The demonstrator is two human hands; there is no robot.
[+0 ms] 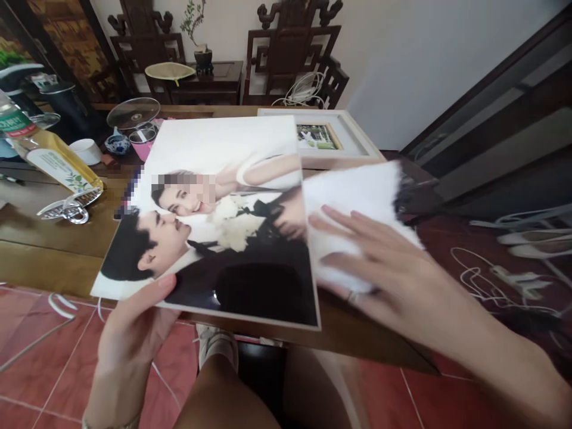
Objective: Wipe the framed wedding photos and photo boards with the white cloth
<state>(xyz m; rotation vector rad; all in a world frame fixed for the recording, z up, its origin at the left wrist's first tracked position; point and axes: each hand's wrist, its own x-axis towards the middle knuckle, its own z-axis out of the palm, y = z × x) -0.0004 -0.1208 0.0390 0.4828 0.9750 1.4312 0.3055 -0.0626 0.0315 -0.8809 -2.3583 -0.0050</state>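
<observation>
A glossy photo panel (263, 286) with a wedding picture of two people is tilted up over the table's near edge. At its lower left corner my left hand (138, 325) grips it, thumb on the front and the other fingers underneath, hidden. Along the panel's right edge my right hand (388, 271) holds a white cloth (357, 187), fingers laid over it; a ring shows on one finger. Both the cloth and this hand are smeared by motion. Whether the cloth touches the panel's edge or its back, I cannot tell.
On the wooden table (40, 256) a white frame (357, 134) lies behind the panel. To the left are an oil bottle (62, 161), a clear hair claw clip (74, 205), a white cup (86, 151) and a pink cup (143, 146). Cables (487, 283) trail on the right.
</observation>
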